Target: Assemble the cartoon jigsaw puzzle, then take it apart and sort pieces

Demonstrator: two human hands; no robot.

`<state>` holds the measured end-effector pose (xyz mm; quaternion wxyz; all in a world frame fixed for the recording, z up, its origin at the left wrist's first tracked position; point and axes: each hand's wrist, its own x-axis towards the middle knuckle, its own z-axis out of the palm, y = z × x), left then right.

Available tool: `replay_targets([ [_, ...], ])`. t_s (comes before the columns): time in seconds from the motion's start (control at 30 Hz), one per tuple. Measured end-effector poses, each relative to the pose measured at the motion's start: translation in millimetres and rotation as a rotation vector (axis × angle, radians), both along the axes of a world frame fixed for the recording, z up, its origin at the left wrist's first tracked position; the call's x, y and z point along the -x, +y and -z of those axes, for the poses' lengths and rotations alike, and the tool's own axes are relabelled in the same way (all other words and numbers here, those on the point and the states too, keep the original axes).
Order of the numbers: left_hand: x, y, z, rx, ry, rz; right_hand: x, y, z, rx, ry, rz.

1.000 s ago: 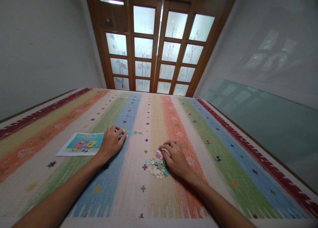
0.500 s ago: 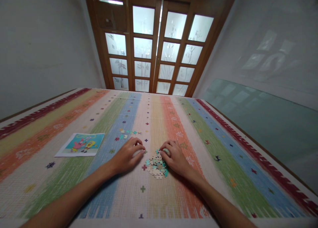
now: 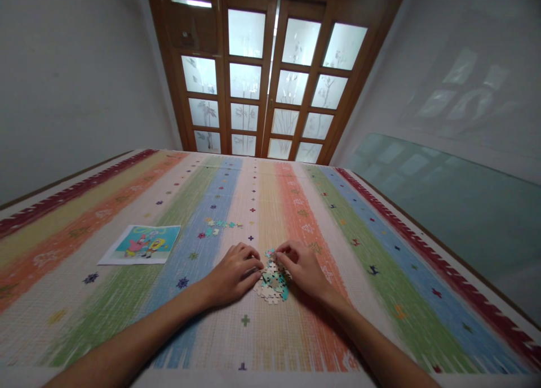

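A small heap of jigsaw pieces [image 3: 273,281] lies on the striped tablecloth [image 3: 296,331] in front of me. My left hand [image 3: 234,272] rests at the heap's left edge, fingers curled and touching the pieces. My right hand [image 3: 301,267] sits at the heap's right edge with its fingertips pinched on pieces at the top. A short row of joined and loose pieces [image 3: 217,226] lies farther back on the blue stripe. A cartoon reference picture [image 3: 141,244] lies flat to the left.
The table reaches back to brown wooden doors with frosted glass panes [image 3: 270,78]. A glass-topped surface [image 3: 448,196] runs along the right wall. Grey walls stand on both sides.
My left hand left the row of pieces on the blue stripe and came right to the heap. My right hand stayed at the heap, its fingers shifting slightly.
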<state>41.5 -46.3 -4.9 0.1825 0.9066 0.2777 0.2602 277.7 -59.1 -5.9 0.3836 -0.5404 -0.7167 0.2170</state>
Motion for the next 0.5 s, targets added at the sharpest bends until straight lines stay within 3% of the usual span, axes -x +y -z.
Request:
replay_targets([
  [0.27, 6, 6, 0.7, 0.078, -0.046, -0.076, -3, 4, 2.3, 0.047, 0.069, 0.027],
  [0.5, 8, 10, 5.6, 0.064, -0.068, -0.129, -12, 6, 9.2, -0.344, -0.340, 0.100],
])
